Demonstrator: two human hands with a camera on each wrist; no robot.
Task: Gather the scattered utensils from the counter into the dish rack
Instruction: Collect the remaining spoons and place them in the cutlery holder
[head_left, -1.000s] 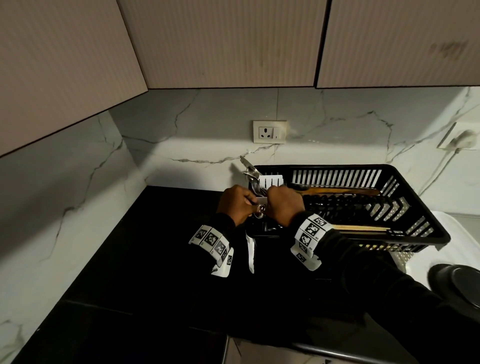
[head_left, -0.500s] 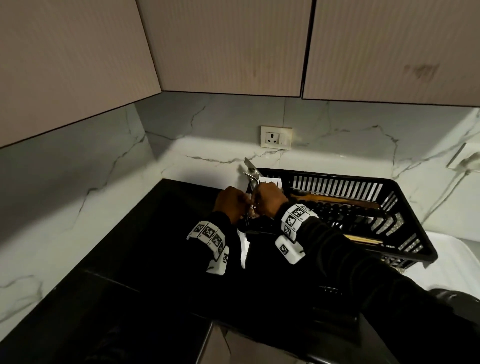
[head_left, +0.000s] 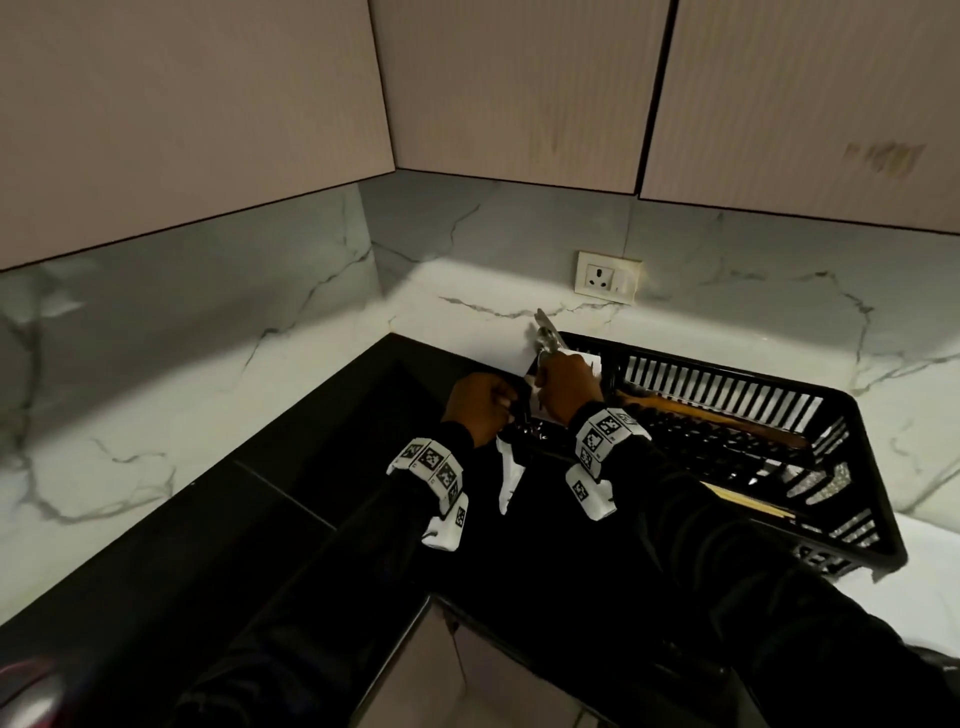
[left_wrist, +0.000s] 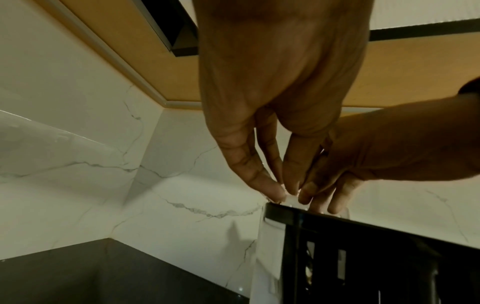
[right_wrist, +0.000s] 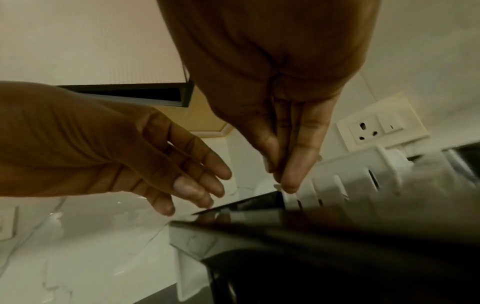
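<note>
Both hands (head_left: 519, 400) crowd dish rack (head_left: 852, 415) corner edge.

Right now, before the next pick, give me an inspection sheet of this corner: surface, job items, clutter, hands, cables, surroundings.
Surface: black counter, dark; no loose utensils visible on it.
Job's things: black dish rack at the wall; metal utensils stand upright in its white cutlery holder; a wooden spoon lies inside.
Clutter: white tray edge beneath the rack's corner.
Hands: left hand and right hand meet at the rack's near-left corner; fingers straight at the rim, what they hold is unclear.
Cables: nothing seen.
Surroundings: marble backsplash, wall socket, upper cabinets.
</note>
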